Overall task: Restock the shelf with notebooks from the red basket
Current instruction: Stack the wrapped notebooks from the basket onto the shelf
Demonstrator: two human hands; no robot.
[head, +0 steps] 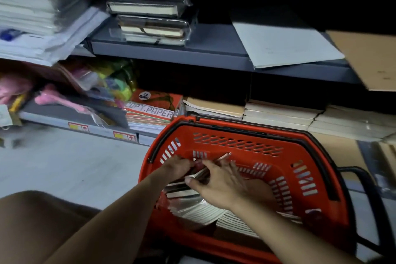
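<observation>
Notebooks (197, 210) lie loosely piled in the bottom of a red basket (240, 141), which sits on the floor in front of a low grey shelving unit. A person's two bare hands reach into the basket together. The left hand (177, 166) and the right hand (222, 182) close on the same thin notebook (205, 170), fingers pinching its edges and tipping it up off the pile near the basket's left wall. The basket's black handle (321, 152) lies folded along its far rim.

On the bottom shelf (64, 121), just behind the basket, sit stacks of plain brown-covered notebooks (278, 113), reaching toward the right end. Beside them to the left is a red pack marked copy paper (154, 105), then a jumble of pink and yellow plastic items (64, 92) toward the left end.

On the upper shelf (171, 48) stands a pile of dark, plastic-wrapped journals (150, 13). A white sheet (285, 43) overhangs the shelf's front edge, with brown cardboard (368, 60) at the right end and stacks of white paper (27, 6) at the left. The scene is dim and slightly blurred.
</observation>
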